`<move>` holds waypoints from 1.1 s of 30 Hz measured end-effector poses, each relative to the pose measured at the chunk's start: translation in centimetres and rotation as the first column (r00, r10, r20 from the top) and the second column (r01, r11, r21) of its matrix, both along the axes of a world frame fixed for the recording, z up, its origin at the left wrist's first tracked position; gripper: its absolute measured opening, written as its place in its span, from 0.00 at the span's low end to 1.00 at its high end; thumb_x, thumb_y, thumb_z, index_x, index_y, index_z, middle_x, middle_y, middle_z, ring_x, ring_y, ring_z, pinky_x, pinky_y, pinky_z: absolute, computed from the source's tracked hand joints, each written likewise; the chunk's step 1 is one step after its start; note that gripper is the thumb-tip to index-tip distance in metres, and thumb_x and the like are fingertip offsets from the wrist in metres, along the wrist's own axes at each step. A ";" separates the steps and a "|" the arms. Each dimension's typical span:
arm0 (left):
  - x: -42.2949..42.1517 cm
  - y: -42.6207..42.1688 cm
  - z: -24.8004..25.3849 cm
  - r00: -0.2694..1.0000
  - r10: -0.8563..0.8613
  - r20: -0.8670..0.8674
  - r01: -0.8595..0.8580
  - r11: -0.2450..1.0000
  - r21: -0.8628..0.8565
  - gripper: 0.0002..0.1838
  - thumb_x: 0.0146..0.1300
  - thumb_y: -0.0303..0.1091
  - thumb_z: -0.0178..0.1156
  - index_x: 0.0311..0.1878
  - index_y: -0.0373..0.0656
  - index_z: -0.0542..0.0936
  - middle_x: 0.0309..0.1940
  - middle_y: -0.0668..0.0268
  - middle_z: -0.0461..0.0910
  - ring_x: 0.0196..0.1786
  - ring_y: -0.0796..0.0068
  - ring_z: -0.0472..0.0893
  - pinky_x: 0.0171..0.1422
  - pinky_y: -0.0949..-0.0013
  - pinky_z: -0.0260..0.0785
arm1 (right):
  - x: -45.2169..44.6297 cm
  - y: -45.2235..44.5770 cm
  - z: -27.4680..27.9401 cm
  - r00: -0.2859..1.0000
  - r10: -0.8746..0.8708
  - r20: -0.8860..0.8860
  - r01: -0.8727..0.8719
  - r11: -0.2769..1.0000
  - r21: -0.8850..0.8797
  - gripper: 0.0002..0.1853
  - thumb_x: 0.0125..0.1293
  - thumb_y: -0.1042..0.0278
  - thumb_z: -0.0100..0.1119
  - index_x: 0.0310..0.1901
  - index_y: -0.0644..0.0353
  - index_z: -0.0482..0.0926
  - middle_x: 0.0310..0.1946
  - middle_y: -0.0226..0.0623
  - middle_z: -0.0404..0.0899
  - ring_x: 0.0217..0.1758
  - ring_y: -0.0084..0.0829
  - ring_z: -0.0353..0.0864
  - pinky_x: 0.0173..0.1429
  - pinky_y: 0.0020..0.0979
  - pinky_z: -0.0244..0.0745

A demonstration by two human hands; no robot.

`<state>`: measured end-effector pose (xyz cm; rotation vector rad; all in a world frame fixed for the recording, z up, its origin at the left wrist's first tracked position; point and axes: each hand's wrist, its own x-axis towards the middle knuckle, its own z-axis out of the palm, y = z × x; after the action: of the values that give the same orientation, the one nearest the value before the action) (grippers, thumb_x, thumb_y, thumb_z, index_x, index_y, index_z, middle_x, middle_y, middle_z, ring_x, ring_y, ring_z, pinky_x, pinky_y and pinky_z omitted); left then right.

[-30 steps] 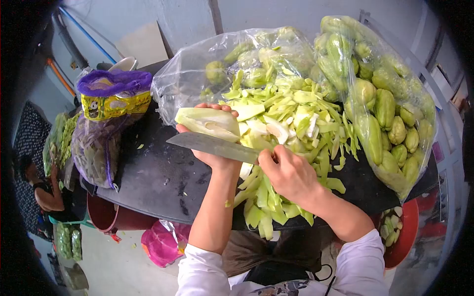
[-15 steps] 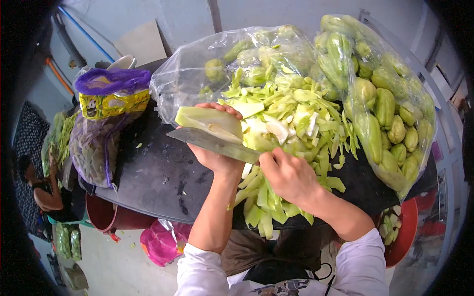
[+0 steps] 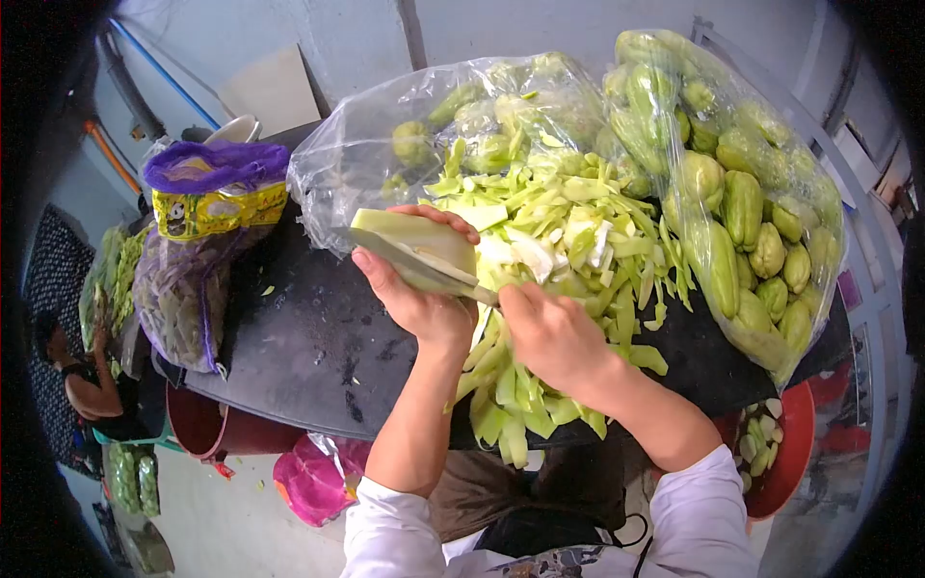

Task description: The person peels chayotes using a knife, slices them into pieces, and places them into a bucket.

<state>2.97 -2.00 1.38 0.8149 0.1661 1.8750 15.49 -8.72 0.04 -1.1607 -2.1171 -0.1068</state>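
My left hand (image 3: 424,313) holds a pale green, peeled piece of chayote (image 3: 429,231) above the near part of the table, fingers curled over its far side. My right hand (image 3: 559,337) is wrapped round the handle of a knife (image 3: 409,267). The knife's wide blade lies along the near face of the chayote, pointing up and left. Just beyond and to the right of my hands spreads a heap of green peelings and pale cut pieces (image 3: 568,231). Part of the blade's contact with the chayote is hard to make out.
A clear plastic bag of whole chayotes (image 3: 742,212) stands at the right; another clear bag (image 3: 356,144) lies behind the heap. A purple mesh sack (image 3: 183,279) sits on the dark table's (image 3: 299,337) left side. Buckets, including a red one (image 3: 785,462), stand below. Another person (image 3: 92,390) is at far left.
The knife has turned from crossing in front of the chayote to lying steeper against its face. The chayote has tilted slightly in my left hand.
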 end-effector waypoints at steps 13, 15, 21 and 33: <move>-0.6 0.3 0.1 0.963 -0.269 -0.037 0.259 0.952 -0.164 0.35 0.67 0.69 0.46 0.52 0.41 0.74 0.43 0.58 0.78 0.45 0.62 0.79 0.51 0.58 0.74 | 3.7 1.3 2.2 0.942 0.069 -0.329 -0.204 0.895 -0.396 0.12 0.71 0.67 0.55 0.43 0.68 0.68 0.23 0.57 0.77 0.33 0.59 0.81 0.32 0.48 0.73; -0.6 0.3 0.6 0.968 -0.223 0.115 0.249 0.913 -0.324 0.33 0.70 0.66 0.44 0.54 0.43 0.75 0.44 0.62 0.79 0.48 0.64 0.80 0.54 0.56 0.74 | 3.9 1.4 2.0 0.928 0.039 -0.372 -0.205 0.885 -0.418 0.12 0.71 0.67 0.56 0.45 0.68 0.68 0.23 0.57 0.77 0.33 0.59 0.81 0.32 0.47 0.73; -0.9 1.0 -0.4 0.914 -0.403 0.039 0.400 0.885 -0.237 0.30 0.73 0.61 0.41 0.57 0.43 0.73 0.47 0.66 0.79 0.48 0.66 0.80 0.53 0.57 0.75 | 4.1 1.9 1.9 0.896 -0.069 -0.439 -0.112 0.921 -0.373 0.12 0.72 0.68 0.54 0.44 0.70 0.68 0.24 0.55 0.78 0.29 0.56 0.82 0.30 0.44 0.71; 0.6 0.8 -0.8 0.845 -0.489 -0.218 0.357 0.819 -0.450 0.32 0.73 0.61 0.42 0.51 0.38 0.77 0.40 0.57 0.81 0.43 0.63 0.83 0.52 0.60 0.75 | 3.4 1.5 2.2 0.708 -0.044 -0.704 -0.113 0.978 -0.175 0.25 0.58 0.64 0.75 0.48 0.69 0.72 0.35 0.42 0.84 0.33 0.26 0.85 0.36 0.28 0.83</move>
<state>3.59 -1.21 0.62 0.7938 0.5082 1.2112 18.89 -7.24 2.21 -1.0451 -1.4644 0.5211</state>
